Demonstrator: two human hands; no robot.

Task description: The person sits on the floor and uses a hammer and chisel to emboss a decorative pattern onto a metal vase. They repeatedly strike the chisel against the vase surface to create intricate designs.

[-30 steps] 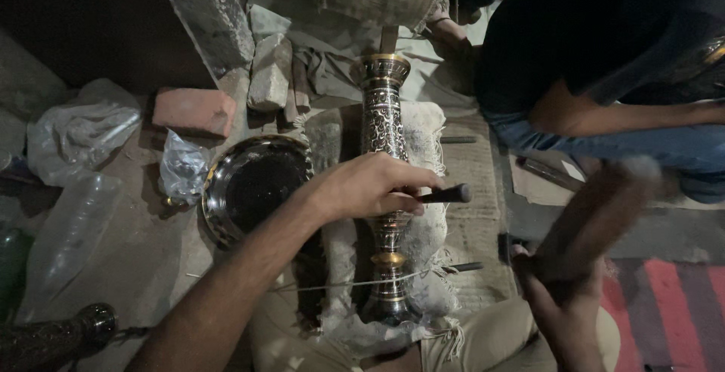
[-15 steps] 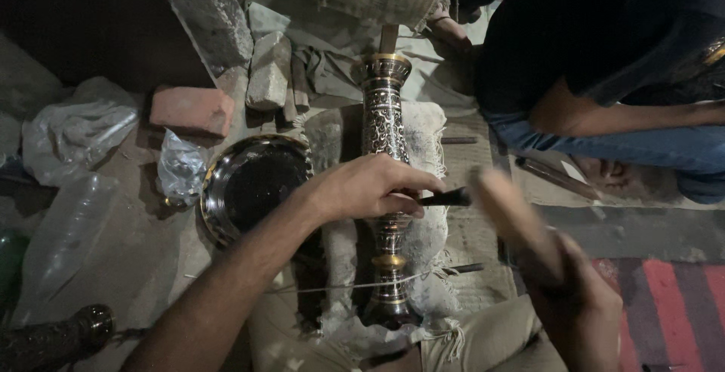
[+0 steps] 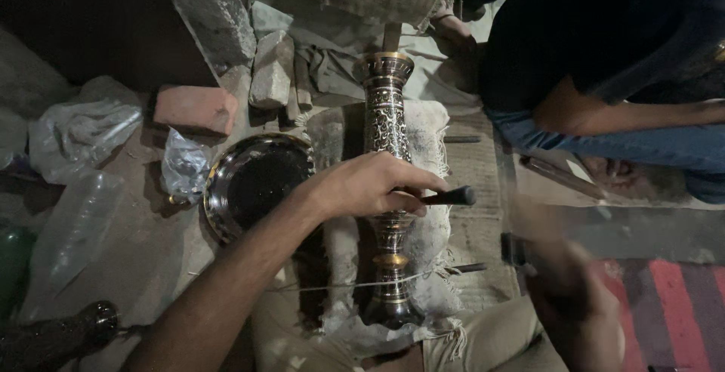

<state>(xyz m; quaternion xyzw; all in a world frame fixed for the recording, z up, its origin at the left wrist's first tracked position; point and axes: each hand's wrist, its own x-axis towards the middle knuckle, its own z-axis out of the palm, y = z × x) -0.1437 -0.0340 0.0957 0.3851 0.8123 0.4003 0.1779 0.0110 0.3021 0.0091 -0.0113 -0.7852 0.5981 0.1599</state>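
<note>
An ornate engraved metal vase point(image 3: 385, 108) lies lengthwise on a frayed cloth pad point(image 3: 434, 138) in front of my knees. My left hand point(image 3: 370, 187) rests across its middle, fingers closed on a dark chisel point(image 3: 453, 196) that sticks out to the right. At the lower right my right hand point(image 3: 574, 304) is motion-blurred, gripping a hammer point(image 3: 540, 225) whose shaft is a pale smear, a short way right of the chisel's end. A thin cord point(image 3: 340, 285) crosses the vase's lower part.
A round dark metal plate point(image 3: 257, 183) lies left of the vase. Around it are a brick point(image 3: 195, 108), stone blocks point(image 3: 272, 70) and plastic bags point(image 3: 83, 130). Another person point(image 3: 604, 55) in a dark shirt and jeans sits at right, with a red rug point(image 3: 672, 304) below.
The hammer swung in to the chisel's end half a second ago and has since drawn back to the lower right. My left hand and the vase have stayed put.
</note>
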